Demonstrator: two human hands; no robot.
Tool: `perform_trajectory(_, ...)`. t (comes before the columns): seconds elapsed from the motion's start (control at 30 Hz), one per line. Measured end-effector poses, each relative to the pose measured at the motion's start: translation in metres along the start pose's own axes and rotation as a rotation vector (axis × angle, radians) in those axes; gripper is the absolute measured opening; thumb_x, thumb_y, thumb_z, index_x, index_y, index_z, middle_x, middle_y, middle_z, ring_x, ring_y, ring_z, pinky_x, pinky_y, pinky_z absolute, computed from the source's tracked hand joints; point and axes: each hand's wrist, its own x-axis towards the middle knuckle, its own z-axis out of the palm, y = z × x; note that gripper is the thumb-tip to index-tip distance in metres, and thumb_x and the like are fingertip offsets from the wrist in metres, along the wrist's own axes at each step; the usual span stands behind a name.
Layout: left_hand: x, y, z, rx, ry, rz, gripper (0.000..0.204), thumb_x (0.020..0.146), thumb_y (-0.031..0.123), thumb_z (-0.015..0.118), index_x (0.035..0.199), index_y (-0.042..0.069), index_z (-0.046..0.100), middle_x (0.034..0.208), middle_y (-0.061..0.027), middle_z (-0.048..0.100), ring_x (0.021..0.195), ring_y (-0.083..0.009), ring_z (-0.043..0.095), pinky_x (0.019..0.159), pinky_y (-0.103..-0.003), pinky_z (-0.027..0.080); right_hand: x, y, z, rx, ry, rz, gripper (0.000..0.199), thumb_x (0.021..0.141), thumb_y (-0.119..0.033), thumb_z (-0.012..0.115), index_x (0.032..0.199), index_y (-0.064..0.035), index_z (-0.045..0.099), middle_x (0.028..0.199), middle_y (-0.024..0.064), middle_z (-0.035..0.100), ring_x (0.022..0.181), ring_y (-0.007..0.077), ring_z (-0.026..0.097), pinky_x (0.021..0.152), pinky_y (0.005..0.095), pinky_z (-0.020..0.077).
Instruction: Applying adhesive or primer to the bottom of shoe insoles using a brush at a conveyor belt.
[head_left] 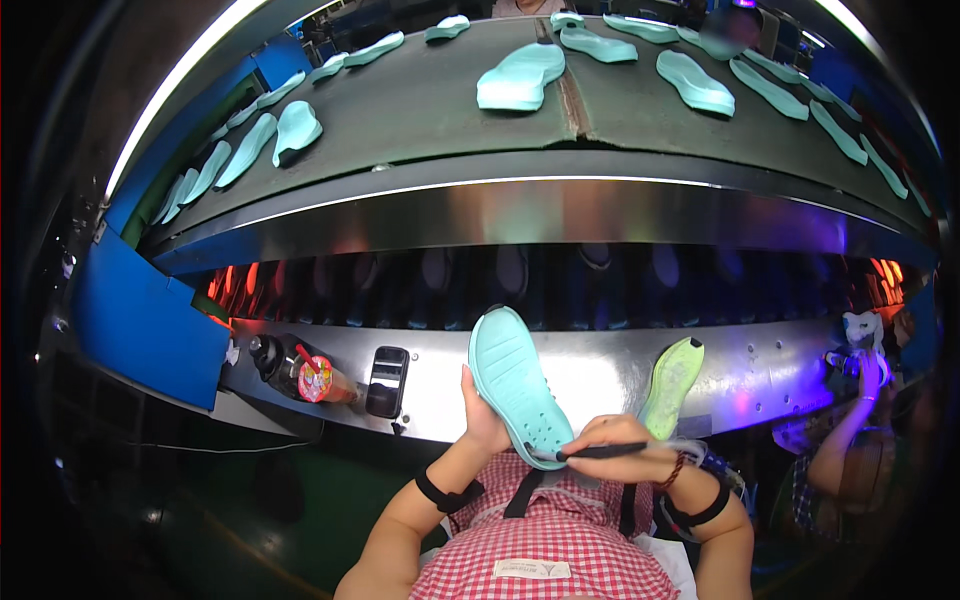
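My left hand (486,422) is closed round the left side of a turquoise shoe sole (508,358), which is held tilted over the metal ledge. A row of grooves crosses its upper part, and small holes dot its lower part. The far tip shows a dark mark. In my right hand (625,445) is a slim black-handled tool (606,451), pinched between the fingers. Its tip meets the near end of the sole; what kind of tip it is cannot be made out. To the right, a yellow-green sole (672,384) with a dark tip lies on the ledge.
Several turquoise soles (520,78) lie on a dark conveyor belt (420,115) beyond a metal rail (520,212). Left on the metal ledge (440,395) stand a dark bottle (277,362), a drink cup with straw (325,382) and a phone (387,380). Another person's arm (850,420) is at right.
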Motion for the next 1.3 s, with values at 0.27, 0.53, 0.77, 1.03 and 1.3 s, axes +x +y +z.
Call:
perform_trajectory(0.27,-0.005,-0.007,0.037,-0.292,-0.093,-0.078,0.082,0.079,0.069,0.009,0.128,0.009,0.035,0.119,-0.0158,0.047,0.103,-0.031,0.051,0.09,-0.043,0.041,0.033,-0.02,-0.007,0.141,0.192,-0.044,0.021,0.072,-0.008,0.068,0.093,-0.0057,0.066,0.08,0.0088,0.062,0.075,0.0144,0.059,0.068,0.0244,0.0468)
perform_trajectory(0.53,-0.006,0.001,0.046,0.004,0.091,0.155,0.087,0.077,0.071,0.004,0.12,0.005,0.042,0.099,-0.0179,0.056,0.085,-0.0311,0.057,0.077,-0.042,0.047,0.021,-0.025,-0.01,0.152,0.19,-0.103,0.019,0.067,0.002,0.068,0.086,-0.0002,0.066,0.086,0.012,0.065,0.077,0.0191,0.062,0.071,0.028,0.0484)
perform_trajectory(0.77,-0.003,0.019,0.071,0.035,0.147,0.443,0.094,0.072,0.076,0.005,0.113,0.002,0.045,0.085,-0.0183,0.058,0.073,-0.0316,0.058,0.069,-0.042,0.047,0.014,-0.023,-0.019,0.074,0.244,-0.136,0.022,0.068,-0.002,0.069,0.09,-0.0038,0.066,0.087,0.0089,0.066,0.078,0.0179,0.062,0.073,0.0275,0.0485)
perform_trajectory(1.03,0.002,0.034,0.071,0.097,0.109,0.579,0.093,0.071,0.078,0.01,0.118,0.005,0.042,0.089,-0.0195,0.057,0.075,-0.0322,0.058,0.07,-0.043,0.047,0.009,-0.017,-0.02,0.122,0.292,-0.042,0.024,0.067,-0.001,0.07,0.09,-0.004,0.067,0.087,0.0073,0.066,0.081,0.0178,0.059,0.076,0.0281,0.0464)
perform_trajectory(1.3,-0.018,0.014,0.084,-0.044,0.106,0.396,0.086,0.078,0.071,0.013,0.128,0.004,0.034,0.113,-0.0211,0.05,0.095,-0.0332,0.054,0.084,-0.043,0.044,0.005,-0.001,-0.005,0.738,0.227,-0.031,0.019,0.076,0.003,0.061,0.095,0.004,0.06,0.097,0.0158,0.061,0.093,0.02,0.058,0.085,0.0285,0.0454)
